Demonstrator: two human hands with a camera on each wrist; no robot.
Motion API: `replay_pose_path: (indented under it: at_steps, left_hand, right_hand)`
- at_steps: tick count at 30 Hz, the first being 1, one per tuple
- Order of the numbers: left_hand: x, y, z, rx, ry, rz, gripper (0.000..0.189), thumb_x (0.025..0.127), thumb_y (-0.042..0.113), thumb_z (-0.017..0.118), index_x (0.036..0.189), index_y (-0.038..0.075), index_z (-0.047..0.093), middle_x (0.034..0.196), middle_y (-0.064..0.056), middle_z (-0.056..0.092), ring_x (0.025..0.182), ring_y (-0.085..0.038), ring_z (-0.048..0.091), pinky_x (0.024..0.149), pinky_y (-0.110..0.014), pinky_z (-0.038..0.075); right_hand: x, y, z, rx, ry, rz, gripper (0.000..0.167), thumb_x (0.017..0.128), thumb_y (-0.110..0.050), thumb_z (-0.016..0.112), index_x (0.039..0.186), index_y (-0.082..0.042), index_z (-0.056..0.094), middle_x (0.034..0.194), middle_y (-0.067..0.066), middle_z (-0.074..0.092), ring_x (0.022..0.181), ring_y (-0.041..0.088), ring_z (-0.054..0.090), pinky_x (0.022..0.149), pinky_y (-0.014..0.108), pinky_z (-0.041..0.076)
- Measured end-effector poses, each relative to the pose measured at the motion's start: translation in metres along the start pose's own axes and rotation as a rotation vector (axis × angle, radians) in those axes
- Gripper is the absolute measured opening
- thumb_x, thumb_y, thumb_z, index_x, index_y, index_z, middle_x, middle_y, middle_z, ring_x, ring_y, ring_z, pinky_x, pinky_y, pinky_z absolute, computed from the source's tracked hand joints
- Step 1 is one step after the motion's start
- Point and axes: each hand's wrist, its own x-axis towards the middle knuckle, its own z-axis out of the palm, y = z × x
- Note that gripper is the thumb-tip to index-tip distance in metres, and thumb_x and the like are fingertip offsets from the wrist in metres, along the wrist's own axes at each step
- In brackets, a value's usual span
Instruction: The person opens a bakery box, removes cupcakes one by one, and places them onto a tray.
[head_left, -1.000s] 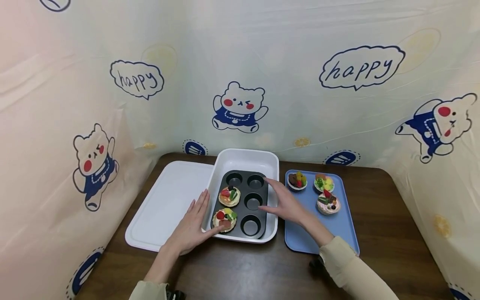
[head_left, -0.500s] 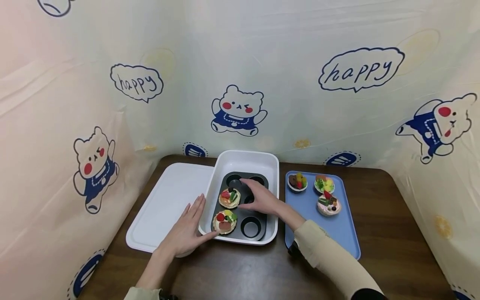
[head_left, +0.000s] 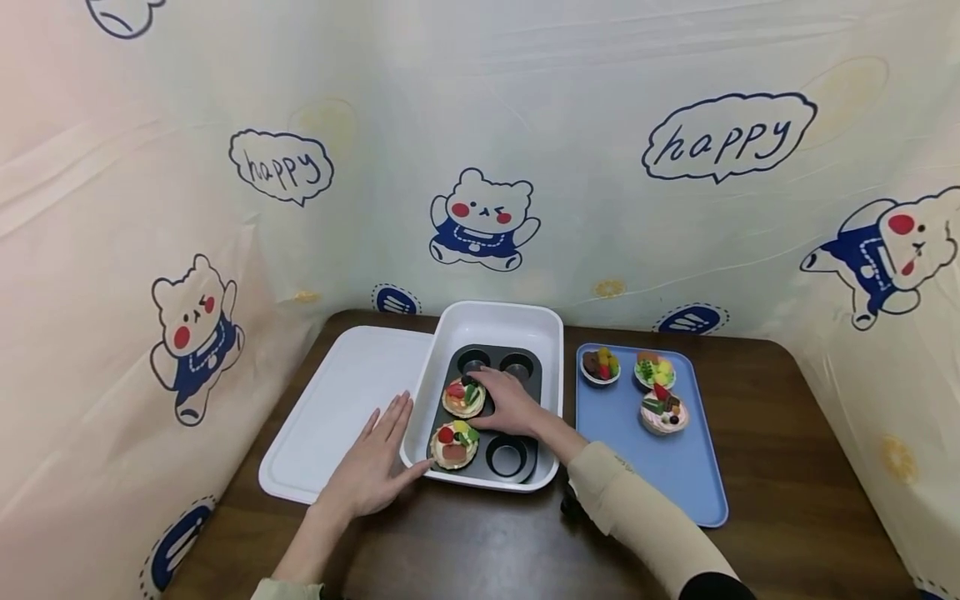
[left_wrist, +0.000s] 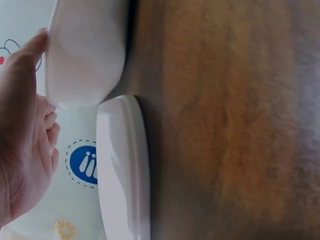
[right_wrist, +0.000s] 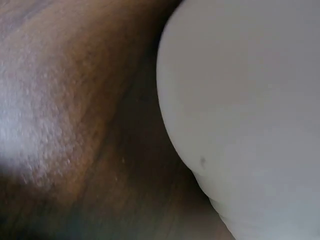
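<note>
In the head view a dark six-cup muffin tin point(head_left: 521, 456) lies inside a deep white tray point(head_left: 501, 321). Two fruit-topped cupcakes sit in its left column. My right hand point(head_left: 512, 406) reaches over the tin and holds the farther cupcake point(head_left: 459, 402), fingertips at its far side and thumb at its near side. The nearer cupcake point(head_left: 453, 446) sits in the front-left cup. With its fingers straight, my left hand point(head_left: 372, 462) rests along the deep tray's left rim, thumb at the front corner. The left wrist view shows that thumb touching the white wall point(left_wrist: 87, 55).
On the right, a blue tray point(head_left: 637, 475) bears a chocolate-topped cupcake point(head_left: 600, 367), a green-and-yellow-topped one point(head_left: 654, 369) and a pink-cream one point(head_left: 663, 411). A flat white board point(head_left: 330, 417) lies to the left. A printed curtain point(head_left: 600, 125) hangs behind the wooden table point(head_left: 450, 550).
My right hand has moved left from the tin's right column to the farther left cupcake, its fingertips now at that cupcake's sides. My left hand has slid slightly back along the rim.
</note>
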Motion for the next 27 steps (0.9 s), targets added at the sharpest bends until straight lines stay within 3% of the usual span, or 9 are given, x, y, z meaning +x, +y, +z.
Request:
replay_pose_path:
  at_steps: [2,5,10,15,18,22,26,27]
  left_hand:
    - [-0.001,0.0,0.003,0.001,0.006,0.003,0.109,0.1,0.074,0.06,0.176,0.007,0.02,0.186,-0.011,0.019,0.172,-0.033,0.024,0.14,-0.058,0.025]
    - [-0.003,-0.001,0.006,0.006,0.009,0.006,0.108,0.101,0.071,0.06,0.176,0.006,0.018,0.186,-0.012,0.018,0.172,-0.033,0.024,0.139,-0.058,0.026]
    - [-0.005,-0.001,0.009,0.012,0.023,0.011,0.107,0.102,0.069,0.06,0.176,0.006,0.018,0.185,-0.013,0.02,0.172,-0.033,0.026,0.139,-0.059,0.028]
    - [-0.005,-0.001,0.011,-0.001,0.054,0.022,0.105,0.102,0.068,0.061,0.176,0.005,0.02,0.185,-0.014,0.023,0.171,-0.035,0.028,0.137,-0.06,0.03]
    - [-0.005,-0.001,0.013,-0.009,0.065,0.021,0.105,0.102,0.067,0.062,0.176,0.005,0.02,0.184,-0.014,0.023,0.17,-0.035,0.029,0.136,-0.061,0.032]
    - [-0.005,-0.002,0.015,-0.025,0.066,0.012,0.105,0.102,0.067,0.062,0.176,0.006,0.019,0.185,-0.013,0.023,0.17,-0.036,0.03,0.136,-0.062,0.032]
    - [-0.006,-0.001,0.015,-0.049,0.048,-0.008,0.105,0.102,0.067,0.061,0.177,0.007,0.018,0.185,-0.012,0.021,0.171,-0.035,0.028,0.137,-0.061,0.031]
    - [-0.006,-0.001,0.014,-0.053,0.046,-0.012,0.104,0.102,0.067,0.061,0.177,0.008,0.018,0.185,-0.012,0.021,0.171,-0.034,0.028,0.137,-0.061,0.03]
  right_hand:
    - [-0.005,-0.012,-0.006,0.014,0.009,0.005,0.086,0.094,-0.047,0.084,0.161,-0.005,0.05,0.165,0.019,0.056,0.162,0.04,0.043,0.133,0.066,0.033]
    - [-0.003,-0.007,0.001,0.005,0.04,-0.017,0.085,0.095,-0.052,0.081,0.159,-0.005,0.052,0.162,0.019,0.058,0.16,0.04,0.046,0.132,0.065,0.035]
    - [-0.005,-0.025,-0.009,0.062,0.001,0.058,0.082,0.092,-0.037,0.087,0.158,-0.002,0.053,0.165,0.022,0.054,0.163,0.044,0.04,0.135,0.069,0.026]
    - [-0.004,-0.027,-0.01,0.051,0.016,0.07,0.079,0.093,-0.033,0.087,0.158,-0.002,0.053,0.164,0.019,0.056,0.161,0.04,0.044,0.136,0.067,0.026]
    - [-0.005,-0.024,-0.008,0.079,0.038,0.042,0.079,0.092,-0.033,0.088,0.156,-0.001,0.055,0.16,0.021,0.059,0.156,0.041,0.049,0.134,0.071,0.026]
    - [0.001,-0.002,0.008,0.124,0.098,0.024,0.082,0.092,-0.041,0.086,0.156,-0.003,0.053,0.156,0.021,0.062,0.15,0.041,0.055,0.133,0.075,0.025]
    - [0.005,0.014,0.02,0.133,0.137,0.044,0.087,0.093,-0.052,0.083,0.161,-0.012,0.047,0.153,0.013,0.065,0.141,0.031,0.063,0.134,0.066,0.032]
    - [0.005,0.015,0.02,0.127,0.149,0.039,0.087,0.093,-0.055,0.082,0.161,-0.015,0.047,0.151,0.011,0.066,0.137,0.029,0.065,0.131,0.064,0.039]
